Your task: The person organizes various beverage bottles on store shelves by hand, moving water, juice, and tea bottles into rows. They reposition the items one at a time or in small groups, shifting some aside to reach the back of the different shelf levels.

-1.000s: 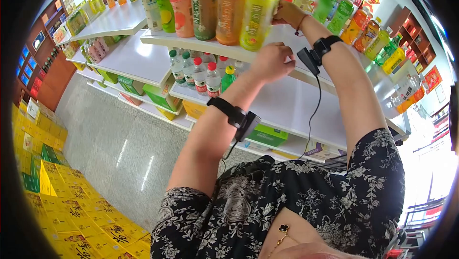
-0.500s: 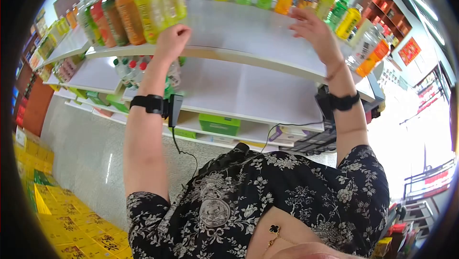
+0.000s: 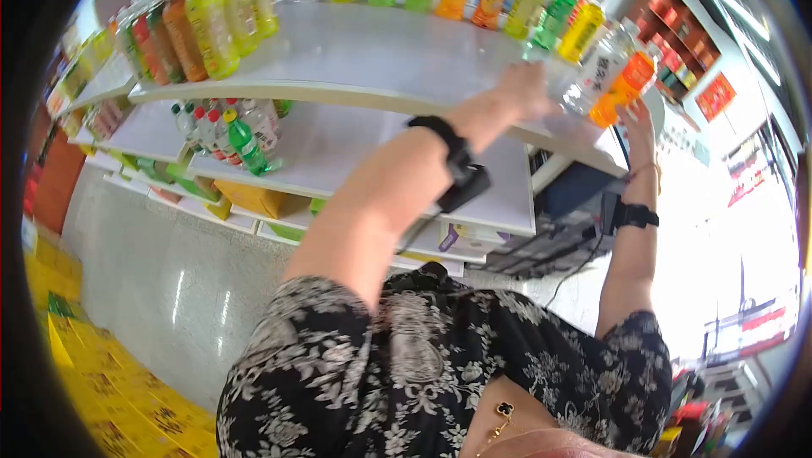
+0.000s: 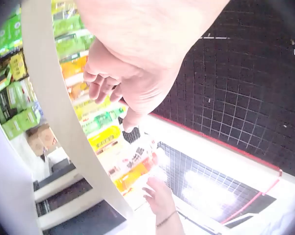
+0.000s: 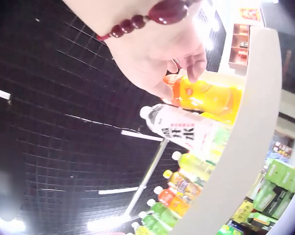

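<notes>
My left hand (image 3: 523, 90), blurred in the head view, reaches across to the right over the upper shelf (image 3: 372, 60). In the left wrist view its fingers (image 4: 106, 85) are loosely bent with nothing between them. Nearest to it stands a large clear bottle (image 3: 599, 73) with a white label and black lettering. My right hand (image 3: 640, 128) is at the right side of an orange drink bottle (image 3: 624, 90) at the shelf's end. From the right wrist, its thumb and fingers (image 5: 196, 66) lie about the top of that bottle, partly covering it.
Several drink bottles, including a yellow one (image 3: 582, 33) and a green one (image 3: 558, 14), line the shelf's back edge. More bottles (image 3: 211, 27) stand in rows at the left. Below, a lower shelf (image 3: 338, 149) carries a green bottle (image 3: 245, 145). Yellow cartons (image 3: 110, 390) cover the floor at lower left.
Both hands have left the yellow-green bottles at left and moved right. The right hand has come to the orange bottle; the left has swung across after it. The view has shifted right.
</notes>
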{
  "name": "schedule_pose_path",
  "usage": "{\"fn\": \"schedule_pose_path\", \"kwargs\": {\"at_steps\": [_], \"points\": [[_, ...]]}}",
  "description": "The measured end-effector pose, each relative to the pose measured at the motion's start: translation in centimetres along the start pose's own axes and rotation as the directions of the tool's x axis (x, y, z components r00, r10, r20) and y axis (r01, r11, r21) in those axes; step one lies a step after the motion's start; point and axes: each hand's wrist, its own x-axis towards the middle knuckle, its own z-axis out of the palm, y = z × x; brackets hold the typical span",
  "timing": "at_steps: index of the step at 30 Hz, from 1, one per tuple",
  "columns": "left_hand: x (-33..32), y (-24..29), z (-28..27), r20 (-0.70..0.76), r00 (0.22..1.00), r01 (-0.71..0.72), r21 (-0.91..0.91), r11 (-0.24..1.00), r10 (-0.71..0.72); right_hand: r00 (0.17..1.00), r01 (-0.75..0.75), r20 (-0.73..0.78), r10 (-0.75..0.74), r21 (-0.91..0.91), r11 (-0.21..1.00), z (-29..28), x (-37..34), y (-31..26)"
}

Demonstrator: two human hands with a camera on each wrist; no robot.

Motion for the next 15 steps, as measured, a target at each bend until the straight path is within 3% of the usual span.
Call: {"fn": "schedule_pose_path", "kwargs": {"at_steps": [2, 4, 7, 9, 11, 12, 13, 15], "points": [[2.5, 1.2, 2.9, 0.020, 0.998, 0.063, -0.032, 0.997, -0.062, 0.974, -0.030, 0.226, -0.014, 0.190, 0.981, 0.5, -0.3, -0.4], [5.0, 2.0, 5.9, -0.060, 0.993, 0.095, -0.052, 0.994, -0.099, 0.963, -0.066, 0.270, -0.002, 0.245, 0.967, 0.9, -1.0, -1.8], [8.4, 2.8, 8.1, -0.038, 0.993, 0.104, -0.106, 0.989, -0.109, 0.945, -0.077, 0.320, -0.065, 0.413, 0.908, 0.6, 2.0, 1.8], [9.6, 3.4, 8.3, -0.017, 0.994, 0.109, -0.100, 0.989, -0.111, 0.922, -0.152, 0.386, 0.029, 0.292, 0.944, 0.1, 2.8, 2.3], [10.4, 4.1, 8.5, 0.070, 0.983, 0.183, -0.242, 0.953, -0.171, 0.935, -0.094, 0.355, -0.019, 0.298, 0.950, 0.4, 3.0, 2.7], [10.5, 4.2, 8.5, 0.062, 0.982, 0.188, -0.231, 0.955, -0.178, 0.942, -0.044, 0.332, -0.057, 0.289, 0.956, 1.0, 3.0, 2.7], [10.6, 4.2, 8.5, 0.048, 0.979, 0.204, -0.265, 0.942, -0.199, 0.951, -0.053, 0.309, 0.017, 0.108, 0.993, 0.7, 3.1, 2.4], [10.4, 4.3, 8.4, 0.003, 0.972, 0.223, -0.325, 0.919, -0.235, 0.949, -0.048, 0.315, 0.017, 0.090, 0.995, 0.7, 2.4, 1.1]]}}
